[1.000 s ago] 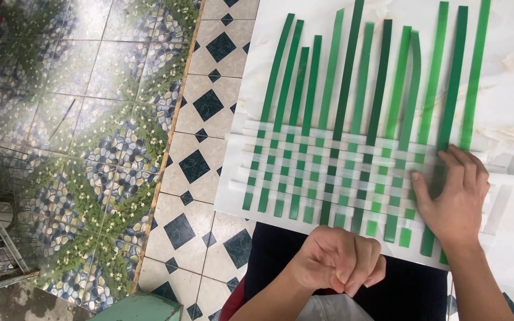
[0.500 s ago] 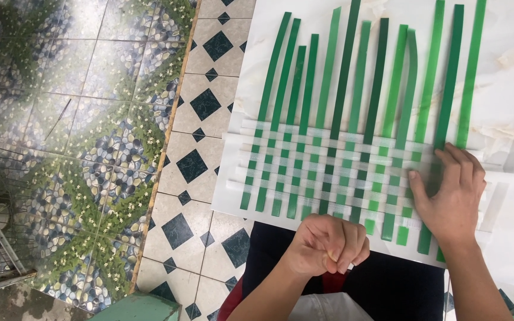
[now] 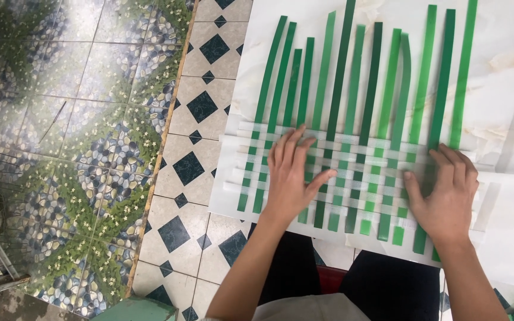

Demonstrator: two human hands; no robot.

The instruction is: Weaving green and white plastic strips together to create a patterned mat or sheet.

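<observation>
— Two hands are now lying flat on the woven mat. A second ago only the right hand was pressing there; the left hand was curled into a loose fist down near the lap.

— So the left one is coming up onto the work?

— Yes. It is resting palm down on the left part of the weave, fingers stretched out and slightly apart, gripping nothing. The right hand is staying at the right edge, fingers spread and laid over the crossings, also clasping nothing.

— And where is the mat sitting?

— It is lying on a pale marbled board in front of the person's knees, which are showing below in dark trousers. The green strips are running away from the person, loose at their far ends, while the translucent white strips are crossing them in the near half.

— What is the change telling you?

— I am judging that both palms are now flattening or steadying the woven rows rather than threading a strip. Patterned floor tiles are showing to the left.
</observation>
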